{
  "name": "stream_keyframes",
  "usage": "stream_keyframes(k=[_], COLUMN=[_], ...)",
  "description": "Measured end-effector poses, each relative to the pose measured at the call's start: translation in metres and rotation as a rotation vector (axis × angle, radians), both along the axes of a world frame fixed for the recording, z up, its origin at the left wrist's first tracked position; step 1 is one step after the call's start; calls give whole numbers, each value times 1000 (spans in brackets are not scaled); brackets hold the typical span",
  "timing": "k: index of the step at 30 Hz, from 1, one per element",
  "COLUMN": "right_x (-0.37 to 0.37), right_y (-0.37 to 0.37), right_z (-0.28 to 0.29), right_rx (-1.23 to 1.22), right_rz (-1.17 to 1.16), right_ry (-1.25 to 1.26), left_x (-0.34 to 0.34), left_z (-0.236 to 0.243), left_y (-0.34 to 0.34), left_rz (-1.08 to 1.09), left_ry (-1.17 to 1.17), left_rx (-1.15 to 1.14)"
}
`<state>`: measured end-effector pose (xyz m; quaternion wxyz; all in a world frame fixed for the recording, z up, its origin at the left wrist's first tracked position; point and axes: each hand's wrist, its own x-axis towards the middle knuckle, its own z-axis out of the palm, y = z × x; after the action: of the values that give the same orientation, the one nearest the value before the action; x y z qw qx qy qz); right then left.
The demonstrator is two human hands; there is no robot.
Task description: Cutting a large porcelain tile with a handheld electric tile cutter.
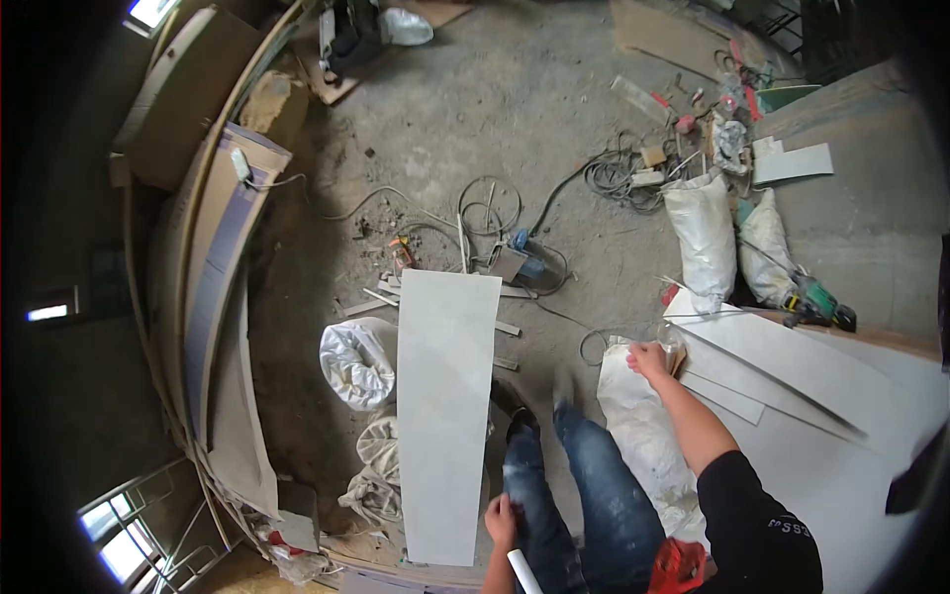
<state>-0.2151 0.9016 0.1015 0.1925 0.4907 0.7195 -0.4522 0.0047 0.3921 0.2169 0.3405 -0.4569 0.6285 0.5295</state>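
Note:
My right hand (648, 360) reaches out over the top end of a white woven sack (643, 416), its fingers closed. Beside those fingers is a small brownish, partly see-through thing (676, 351); whether I grip it cannot be made out. Close to my left thigh, my left hand (501, 521) is curled with nothing visible in it. A white tube-like piece (525, 572) shows next to my left wrist. To the left of my legs lies a long pale board (447, 416), raised above the floor and touched by neither hand.
White sacks (358, 364) stand left of the board. A blue power tool (532, 259) with looping cables lies past its far end. At right are filled sacks (701, 243), a green power tool (819, 299) and white panels (782, 346). Large sheets (223, 287) lean at left.

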Motion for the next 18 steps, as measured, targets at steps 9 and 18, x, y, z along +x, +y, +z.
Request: stream_keyframes(k=[9,18], right_x=[-353,-433], right_y=[-59,-88], right_z=[-310,-425], right_rx=[366,307], right_rz=[450,685], right_ry=[309,-3], left_x=[-12,-64], left_z=[-73,-60], left_y=[108,133], left_rz=[-235,-288], left_ry=[98,-285], left_rx=[-506,-407])
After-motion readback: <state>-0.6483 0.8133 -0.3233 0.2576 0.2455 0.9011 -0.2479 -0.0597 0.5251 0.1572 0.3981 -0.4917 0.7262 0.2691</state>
